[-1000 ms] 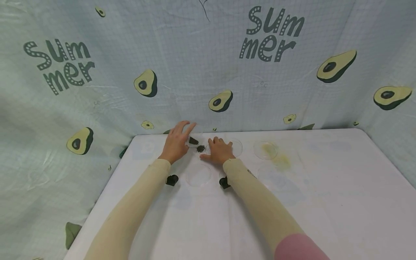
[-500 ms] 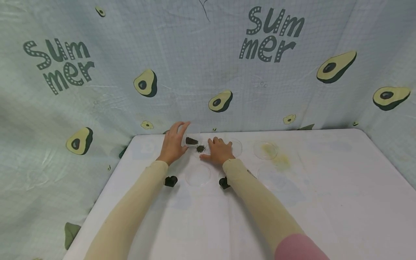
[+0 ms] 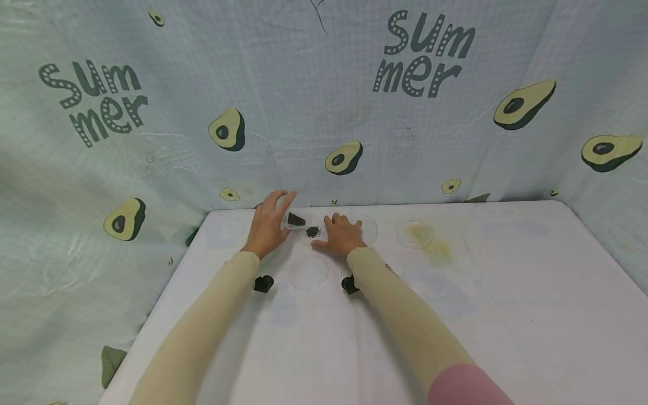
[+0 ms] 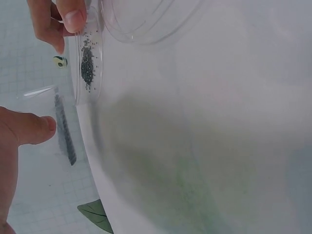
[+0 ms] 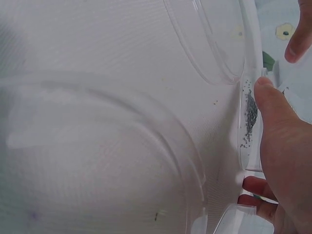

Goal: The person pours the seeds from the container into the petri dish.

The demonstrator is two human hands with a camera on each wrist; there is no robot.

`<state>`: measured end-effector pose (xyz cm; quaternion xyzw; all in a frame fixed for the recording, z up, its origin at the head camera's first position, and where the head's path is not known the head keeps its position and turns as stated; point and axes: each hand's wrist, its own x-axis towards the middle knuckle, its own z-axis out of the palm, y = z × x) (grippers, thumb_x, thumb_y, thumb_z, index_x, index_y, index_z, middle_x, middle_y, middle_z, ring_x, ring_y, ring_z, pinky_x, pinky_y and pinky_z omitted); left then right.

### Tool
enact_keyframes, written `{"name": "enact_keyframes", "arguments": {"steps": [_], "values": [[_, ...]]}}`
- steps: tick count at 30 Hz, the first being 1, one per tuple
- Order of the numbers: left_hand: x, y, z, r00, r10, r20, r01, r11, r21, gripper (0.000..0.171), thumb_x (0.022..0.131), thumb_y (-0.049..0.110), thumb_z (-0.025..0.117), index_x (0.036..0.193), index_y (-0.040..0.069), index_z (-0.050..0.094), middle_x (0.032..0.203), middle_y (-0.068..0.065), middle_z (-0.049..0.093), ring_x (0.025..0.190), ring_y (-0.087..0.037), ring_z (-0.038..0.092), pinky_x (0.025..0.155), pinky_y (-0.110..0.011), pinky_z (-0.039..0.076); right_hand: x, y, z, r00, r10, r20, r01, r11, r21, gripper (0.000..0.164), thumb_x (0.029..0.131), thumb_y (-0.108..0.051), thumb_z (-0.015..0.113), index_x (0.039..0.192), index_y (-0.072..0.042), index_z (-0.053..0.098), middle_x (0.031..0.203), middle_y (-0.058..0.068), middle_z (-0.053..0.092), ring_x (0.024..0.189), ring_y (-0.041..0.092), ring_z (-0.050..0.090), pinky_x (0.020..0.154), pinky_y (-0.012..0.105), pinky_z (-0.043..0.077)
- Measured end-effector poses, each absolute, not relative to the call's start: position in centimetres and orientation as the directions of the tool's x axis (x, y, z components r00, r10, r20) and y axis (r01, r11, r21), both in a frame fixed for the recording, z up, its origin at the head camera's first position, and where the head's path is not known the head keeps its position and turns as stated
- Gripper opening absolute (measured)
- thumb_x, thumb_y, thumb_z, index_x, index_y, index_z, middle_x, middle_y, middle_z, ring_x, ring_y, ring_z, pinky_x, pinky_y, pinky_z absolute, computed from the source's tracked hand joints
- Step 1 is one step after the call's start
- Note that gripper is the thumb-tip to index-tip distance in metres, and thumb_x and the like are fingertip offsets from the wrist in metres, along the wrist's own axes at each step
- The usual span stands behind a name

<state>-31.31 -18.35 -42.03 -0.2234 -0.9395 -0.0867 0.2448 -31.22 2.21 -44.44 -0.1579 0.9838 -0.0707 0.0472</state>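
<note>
At the table's far edge my left hand (image 3: pixel 267 228) grips a clear plastic cup (image 3: pixel 296 220), tilted to the right, with dark granules along its lower side. Just right of and below the cup lies a clear petri dish (image 4: pixel 97 95) holding a small heap of dark granules (image 3: pixel 312 231). Thumb and fingers of my right hand (image 3: pixel 341 235) hold this dish around its right side. In the right wrist view the right thumb (image 5: pixel 275 105) touches the dish's rim. The cup's outline is faint, so its exact shape is hard to see.
Several other clear petri dishes stand on the white table, among them a near one (image 3: pixel 309 273), one right of my right hand (image 3: pixel 372 230) and one farther right (image 3: pixel 414 234). A printed curtain (image 3: pixel 283 84) hangs behind the far edge.
My left hand has shifted slightly left with the cup, whose tilt has changed a little. The right hand, the dish and the heap look unmoved.
</note>
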Motion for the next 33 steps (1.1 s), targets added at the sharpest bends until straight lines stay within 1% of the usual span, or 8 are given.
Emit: {"name": "enact_keyframes", "arguments": {"steps": [7,15,23,30,33], "values": [[-31.49,-18.0,-41.75,-0.747,0.428,0.508,0.493,0.87,-0.009,0.096,0.065,0.004,0.087,0.146,0.022,0.039,0.145,-0.01,0.042,0.137,-0.027,0.037,0.098,-0.052,0.044,-31.12,2.19,-44.2,-0.945,-0.317,-0.083,-0.301,0.939,-0.165,0.084,0.086,-0.07,0.051,0.147,-0.013,0.037,0.144,0.012,0.044,0.135,0.029,0.043,0.107,0.066,0.032],[-31.52,-17.76,-41.93,-0.726,0.489,0.484,0.517,0.852,-0.086,0.091,0.069,-0.001,0.081,0.146,0.023,0.039,0.146,-0.01,0.042,0.138,-0.028,0.037,0.102,-0.052,0.043,-31.2,2.16,-44.27,-0.945,-0.315,-0.085,-0.299,0.94,-0.163,0.084,0.086,-0.07,0.051,0.147,-0.013,0.037,0.146,0.011,0.043,0.136,0.029,0.042,0.107,0.066,0.032],[-31.36,-17.53,-41.9,-0.717,0.52,0.464,0.522,0.842,-0.136,0.092,0.07,0.002,0.084,0.147,0.024,0.038,0.147,-0.009,0.042,0.14,-0.029,0.035,0.107,-0.051,0.04,-31.22,2.16,-44.34,-0.946,-0.313,-0.084,-0.298,0.942,-0.154,0.085,0.085,-0.071,0.051,0.147,-0.014,0.038,0.145,0.011,0.043,0.136,0.029,0.042,0.107,0.067,0.032],[-31.3,-17.5,-41.95,-0.703,0.548,0.454,0.535,0.827,-0.169,0.085,0.076,-0.001,0.077,0.147,0.025,0.038,0.147,-0.009,0.041,0.141,-0.029,0.035,0.107,-0.05,0.04,-31.18,2.17,-44.37,-0.947,-0.311,-0.086,-0.296,0.943,-0.148,0.085,0.085,-0.071,0.05,0.147,-0.014,0.037,0.146,0.011,0.043,0.136,0.029,0.042,0.107,0.066,0.032],[-31.28,-17.49,-41.97,-0.696,0.556,0.455,0.539,0.823,-0.181,0.084,0.077,-0.001,0.076,0.147,0.025,0.038,0.148,-0.009,0.041,0.141,-0.03,0.035,0.107,-0.05,0.041,-31.16,2.16,-44.38,-0.946,-0.312,-0.083,-0.298,0.943,-0.145,0.086,0.085,-0.071,0.05,0.148,-0.014,0.037,0.146,0.011,0.042,0.136,0.029,0.042,0.107,0.066,0.033]]}}
